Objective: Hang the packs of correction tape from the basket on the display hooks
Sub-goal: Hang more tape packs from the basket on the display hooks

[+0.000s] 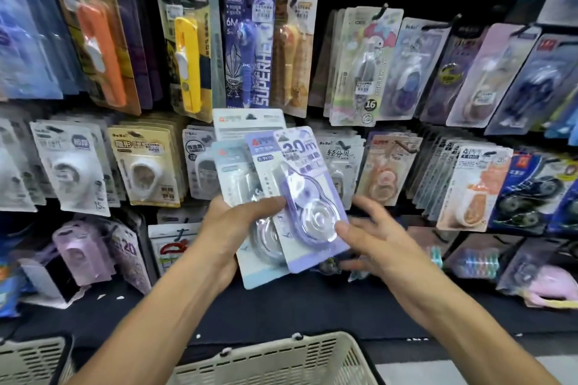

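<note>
Rows of blister packs are hanging all over a dark display wall, stationery stuff on black hooks, packed pretty tight. Going from the far left: an orange pack (100, 50) is hanging up top, then a yellow one (187, 62), then a blue "SUPERHERO" pack (247, 50) right beside it. Lower down on the left, white correction tape packs (72, 166) are sitting in a row.

In the middle, the left hand (231, 228) is gripping a fanned stack of correction tape packs (250, 172), thumb lying across the fronts and fingers curled behind. The front one is a purple pack (308, 197) with "30m" printed on it, tilting a bit to the right. The right hand (375, 234) is coming in at that pack's lower right edge with fingers spread and relaxed, thumb touching the clear blister; I can't tell if it's actually pinching anything.

Further right, a My Melody pack (366, 66) is hanging on the upper row, and an orange-and-white pack (472, 191) is on the row below.

Near the bottom, a beige plastic basket (275, 362) is sitting just under the forearms, its inside out of view.
</note>
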The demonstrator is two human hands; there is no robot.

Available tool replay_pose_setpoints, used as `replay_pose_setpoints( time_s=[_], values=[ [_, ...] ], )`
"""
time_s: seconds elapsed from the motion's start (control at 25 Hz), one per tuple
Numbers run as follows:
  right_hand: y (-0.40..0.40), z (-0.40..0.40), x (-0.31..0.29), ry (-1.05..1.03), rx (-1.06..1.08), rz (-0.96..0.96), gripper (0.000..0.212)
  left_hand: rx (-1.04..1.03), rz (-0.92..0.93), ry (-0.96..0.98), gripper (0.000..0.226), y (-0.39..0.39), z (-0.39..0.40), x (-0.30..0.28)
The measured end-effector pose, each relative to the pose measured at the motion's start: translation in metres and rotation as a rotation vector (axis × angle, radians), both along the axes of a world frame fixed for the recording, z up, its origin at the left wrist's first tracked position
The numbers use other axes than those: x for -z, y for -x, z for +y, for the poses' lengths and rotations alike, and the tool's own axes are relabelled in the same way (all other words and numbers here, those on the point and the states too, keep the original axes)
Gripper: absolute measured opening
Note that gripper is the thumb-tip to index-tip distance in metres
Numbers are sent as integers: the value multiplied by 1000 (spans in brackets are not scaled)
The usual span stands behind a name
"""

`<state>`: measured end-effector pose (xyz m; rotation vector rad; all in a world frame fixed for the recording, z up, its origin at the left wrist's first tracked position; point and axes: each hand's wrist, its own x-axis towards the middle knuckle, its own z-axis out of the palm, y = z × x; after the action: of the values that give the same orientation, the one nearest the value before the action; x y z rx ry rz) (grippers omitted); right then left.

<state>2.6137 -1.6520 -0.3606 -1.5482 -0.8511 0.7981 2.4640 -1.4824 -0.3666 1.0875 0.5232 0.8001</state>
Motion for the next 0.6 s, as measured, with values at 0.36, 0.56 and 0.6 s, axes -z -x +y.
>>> replay_pose_setpoints(
  time_s=[0.36, 0.56, 0.6],
  values=[
    [-84, -43, 12, -78, 678, 136, 10, 4, 24, 7, 44, -20, -16, 4],
    [-89, -46, 13, -221, 821, 120, 13, 56, 47, -20, 49, -24, -22, 3],
    [-88, -44, 11, -258, 874, 104, 15, 70, 65, -31, 51, -25, -26, 4]
  ],
)
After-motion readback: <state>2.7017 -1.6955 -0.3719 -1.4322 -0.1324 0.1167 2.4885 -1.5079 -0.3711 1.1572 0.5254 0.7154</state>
